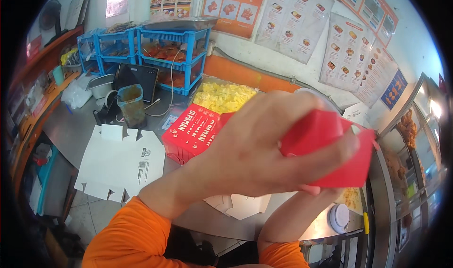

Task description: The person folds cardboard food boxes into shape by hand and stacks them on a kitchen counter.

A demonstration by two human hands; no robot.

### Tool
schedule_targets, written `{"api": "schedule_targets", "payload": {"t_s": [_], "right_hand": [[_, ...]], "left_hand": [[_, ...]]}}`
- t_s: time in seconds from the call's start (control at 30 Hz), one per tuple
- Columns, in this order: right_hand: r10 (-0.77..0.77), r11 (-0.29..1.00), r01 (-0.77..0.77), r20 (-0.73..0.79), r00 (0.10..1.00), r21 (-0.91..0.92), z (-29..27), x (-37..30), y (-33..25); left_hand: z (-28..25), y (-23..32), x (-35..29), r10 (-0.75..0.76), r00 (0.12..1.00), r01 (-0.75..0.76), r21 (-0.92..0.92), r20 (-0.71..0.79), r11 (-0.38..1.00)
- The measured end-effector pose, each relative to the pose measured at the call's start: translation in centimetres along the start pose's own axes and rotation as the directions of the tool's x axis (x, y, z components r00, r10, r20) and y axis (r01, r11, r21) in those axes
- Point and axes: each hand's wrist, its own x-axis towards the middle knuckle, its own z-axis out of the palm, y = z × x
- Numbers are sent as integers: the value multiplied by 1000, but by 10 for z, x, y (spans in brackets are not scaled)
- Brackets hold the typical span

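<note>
In front of me, my left hand (264, 150) is wrapped round a red cardboard box (347, 166), thumb and fingers spread across its side; it is slightly blurred. My right forearm (297, 216) rises to the underside of that box. My right hand is mostly hidden behind the box and my left hand, so its fingers cannot be made out. Just beyond my left wrist sits a stack of red printed boxes (191, 131). Unfolded white cardboard blanks lie on the counter, one (120, 159) left of my forearm and another (240, 206) below my left hand.
Behind the red stack stands a clear tray of yellow food (224, 96). Blue stacked racks (172, 56) are at the back, with a dark tablet (137, 82) and a sauce-stained container (131, 105) before them. On the right are a white round-lidded container (339, 217) and a glass case (410, 140) of fried food.
</note>
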Motion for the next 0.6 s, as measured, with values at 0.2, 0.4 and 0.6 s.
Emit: {"api": "schedule_targets", "payload": {"t_s": [0.2,0.4,0.6], "right_hand": [[65,828,-349,544,836,438,-8,33,-3],[120,739,-469,590,799,485,-7,35,-17],[107,625,-520,595,796,583,-20,31,-22]], "left_hand": [[-31,-5,3,89,987,-133,356,135,925],[-44,-8,2,21,993,-31,83,116,996],[-40,0,7,54,980,-84,155,192,984]]}}
